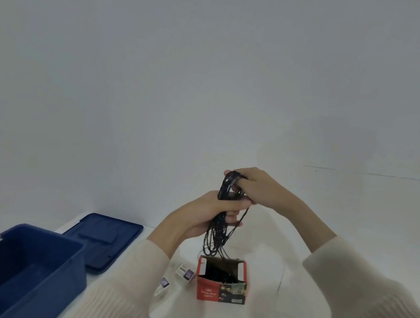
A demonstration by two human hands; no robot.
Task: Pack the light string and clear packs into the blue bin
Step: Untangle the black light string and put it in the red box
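A black light string (217, 234) hangs in loops above an open red LED box (221, 287), its lower end trailing into the box. My left hand (207, 215) grips the bundle from the left. My right hand (254, 186) holds the top of the coil, with strands wound over its fingers. Two small clear packs (185, 272) (162, 286) lie on the white table left of the box, partly hidden by my left sleeve. The open blue bin (36, 243) stands at the lower left with nothing visible inside.
The blue bin lid (108, 241) lies flat on the table behind the bin, right of its far corner. A plain white wall rises behind the table.
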